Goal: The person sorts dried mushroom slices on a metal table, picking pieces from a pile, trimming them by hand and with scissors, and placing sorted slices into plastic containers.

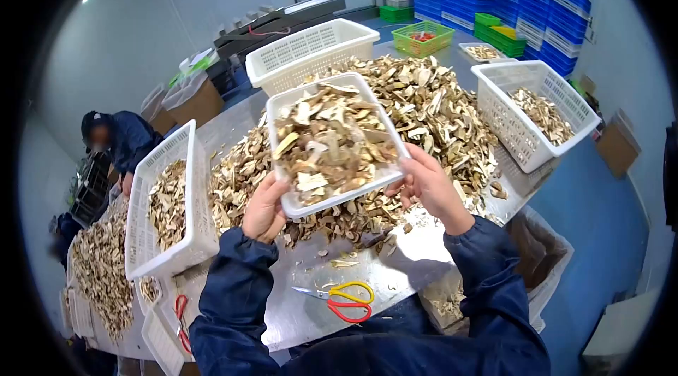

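A white rectangular tray (335,206) filled with dried mushroom slices (332,143) is held up over the table, tilted toward me. My left hand (266,208) grips its near left corner, thumb on the rim. At the near right corner, my right hand (431,189) holds the rim with fingers curled beneath. Below and behind the tray spreads a large pile of dried mushroom slices (445,107), partly hidden by it. Scissors (339,300) with one yellow and one red handle lie on the metal table (289,326) near my body.
White baskets stand at the left (201,213), at the back (318,65) and at the right (522,143) of the pile. Red-handled scissors (182,323) lie at the lower left. A co-worker (127,136) leans over another mushroom heap. A lined bin (551,256) stands by my right arm.
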Available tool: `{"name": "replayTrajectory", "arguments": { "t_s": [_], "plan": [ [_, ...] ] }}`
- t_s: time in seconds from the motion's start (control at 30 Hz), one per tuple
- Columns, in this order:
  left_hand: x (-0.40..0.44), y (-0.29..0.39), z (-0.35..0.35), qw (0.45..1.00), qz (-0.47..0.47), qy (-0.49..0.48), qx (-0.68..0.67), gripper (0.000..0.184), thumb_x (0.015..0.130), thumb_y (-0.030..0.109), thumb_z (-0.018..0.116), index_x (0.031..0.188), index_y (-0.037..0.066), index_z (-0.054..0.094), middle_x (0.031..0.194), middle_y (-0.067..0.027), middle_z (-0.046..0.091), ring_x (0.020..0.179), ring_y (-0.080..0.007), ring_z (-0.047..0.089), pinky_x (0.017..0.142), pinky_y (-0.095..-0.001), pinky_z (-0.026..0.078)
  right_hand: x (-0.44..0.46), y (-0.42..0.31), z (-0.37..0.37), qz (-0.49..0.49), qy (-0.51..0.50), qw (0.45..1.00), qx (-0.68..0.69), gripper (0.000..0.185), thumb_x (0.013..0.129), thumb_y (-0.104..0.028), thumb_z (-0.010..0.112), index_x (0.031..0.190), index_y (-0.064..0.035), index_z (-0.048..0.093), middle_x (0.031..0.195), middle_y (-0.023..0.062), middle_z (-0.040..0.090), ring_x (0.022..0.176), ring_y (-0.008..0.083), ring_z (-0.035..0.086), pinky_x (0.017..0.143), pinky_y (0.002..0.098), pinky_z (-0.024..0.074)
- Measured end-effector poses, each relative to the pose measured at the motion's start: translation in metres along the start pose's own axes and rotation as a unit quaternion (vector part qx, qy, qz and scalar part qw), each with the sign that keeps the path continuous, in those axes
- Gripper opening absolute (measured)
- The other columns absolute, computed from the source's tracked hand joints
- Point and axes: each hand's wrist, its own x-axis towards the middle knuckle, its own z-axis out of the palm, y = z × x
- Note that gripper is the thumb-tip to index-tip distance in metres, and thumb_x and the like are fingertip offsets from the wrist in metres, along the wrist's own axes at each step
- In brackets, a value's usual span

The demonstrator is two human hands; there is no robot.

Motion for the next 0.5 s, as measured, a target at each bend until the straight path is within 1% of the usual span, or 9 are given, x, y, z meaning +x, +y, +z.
{"name": "replayTrajectory", "arguments": {
  "t_s": [0.13, 0.17, 0.23, 0.27, 0.3, 0.33, 0.37, 0.43, 0.5],
  "plan": [
    [0.007, -0.006, 0.019, 1.0, -0.015, -0.007, 0.014, 0.022, 0.093, 0.012, 0.053, 0.112, 0.001, 0.053, 0.103, -0.008, 0.062, 0.088, -0.0148, 0.063, 0.081, -0.0298, 0.054, 0.005, 0.008, -0.017, -0.015, 0.066, 0.995, 0.067, 0.035, 0.091, -0.007, 0.04, 0.125, 0.0028, 0.043, 0.088, 0.0095, 0.054, 0.066, 0.018, 0.063, 0.044, 0.0244, 0.0503],
    [0.009, -0.004, 0.029, 1.0, -0.016, -0.009, 0.021, 0.022, 0.094, 0.014, 0.052, 0.112, 0.002, 0.053, 0.105, -0.0082, 0.062, 0.09, -0.0149, 0.063, 0.081, -0.0305, 0.053, 0.005, 0.004, -0.027, -0.014, 0.048, 0.997, 0.061, 0.035, 0.091, -0.007, 0.04, 0.124, 0.0059, 0.043, 0.084, 0.011, 0.056, 0.066, 0.0193, 0.063, 0.046, 0.027, 0.052],
    [0.014, -0.002, 0.04, 0.998, -0.015, -0.057, 0.01, 0.025, 0.097, 0.022, 0.047, 0.113, 0.004, 0.053, 0.11, -0.0074, 0.06, 0.099, -0.0151, 0.06, 0.088, -0.0331, 0.049, 0.006, -0.005, -0.042, -0.037, 0.07, 0.993, 0.093, 0.034, 0.09, -0.006, 0.04, 0.121, 0.0078, 0.045, 0.081, 0.0129, 0.059, 0.065, 0.0203, 0.063, 0.048, 0.0287, 0.0539],
    [0.015, 0.002, 0.045, 0.994, -0.021, -0.102, 0.038, 0.03, 0.098, 0.027, 0.044, 0.114, 0.005, 0.054, 0.114, -0.0061, 0.059, 0.107, -0.0147, 0.055, 0.094, -0.0351, 0.044, 0.005, -0.015, -0.05, -0.052, 0.075, 0.989, 0.115, 0.028, 0.09, -0.006, 0.041, 0.114, 0.0079, 0.048, 0.079, 0.0144, 0.06, 0.066, 0.0208, 0.063, 0.051, 0.0297, 0.0551],
    [0.016, -0.003, 0.041, 0.994, -0.019, -0.109, 0.02, 0.031, 0.098, 0.029, 0.044, 0.114, 0.006, 0.054, 0.115, -0.0055, 0.058, 0.108, -0.0139, 0.053, 0.096, -0.0352, 0.041, 0.004, -0.018, -0.066, -0.076, 0.071, 0.986, 0.127, 0.021, 0.091, -0.007, 0.043, 0.106, 0.0063, 0.05, 0.081, 0.0143, 0.06, 0.067, 0.021, 0.063, 0.055, 0.0301, 0.0563],
    [0.008, 0.001, 0.058, 0.997, -0.041, -0.043, 0.059, 0.03, 0.098, 0.03, 0.044, 0.114, 0.007, 0.055, 0.114, -0.0042, 0.057, 0.107, -0.0135, 0.053, 0.097, -0.035, 0.041, 0.006, -0.023, -0.087, -0.092, 0.068, 0.983, 0.144, 0.019, 0.092, -0.008, 0.044, 0.104, 0.0056, 0.049, 0.082, 0.0148, 0.06, 0.068, 0.0217, 0.063, 0.055, 0.0304, 0.0565],
    [0.005, -0.002, 0.056, 0.994, -0.044, -0.069, 0.067, 0.03, 0.097, 0.03, 0.044, 0.114, 0.008, 0.055, 0.114, -0.0024, 0.057, 0.106, -0.0132, 0.053, 0.098, -0.035, 0.04, 0.007, -0.031, -0.108, -0.112, 0.065, 0.979, 0.16, 0.018, 0.093, -0.009, 0.044, 0.102, 0.0049, 0.048, 0.083, 0.0153, 0.06, 0.068, 0.0224, 0.064, 0.056, 0.0307, 0.0568],
    [-0.002, -0.009, 0.04, 0.988, -0.071, -0.07, 0.115, 0.034, 0.096, 0.033, 0.045, 0.118, 0.008, 0.054, 0.113, -0.0009, 0.056, 0.108, -0.0112, 0.051, 0.096, -0.0321, 0.04, 0.01, -0.052, -0.144, -0.142, 0.144, 0.958, 0.201, 0.019, 0.093, -0.011, 0.044, 0.105, 0.0043, 0.045, 0.085, 0.0171, 0.06, 0.069, 0.0244, 0.064, 0.059, 0.0325, 0.0577],
    [-0.018, -0.013, 0.02, 0.988, -0.067, -0.052, 0.133, 0.033, 0.096, 0.03, 0.047, 0.121, 0.009, 0.051, 0.121, -0.004, 0.055, 0.112, -0.0147, 0.05, 0.093, -0.0343, 0.041, 0.011, -0.082, -0.176, -0.186, 0.231, 0.93, 0.217, 0.027, 0.094, -0.011, 0.039, 0.11, 0.0101, 0.039, 0.089, 0.0237, 0.059, 0.073, 0.0262, 0.064, 0.064, 0.0339, 0.058]
  ]
}}
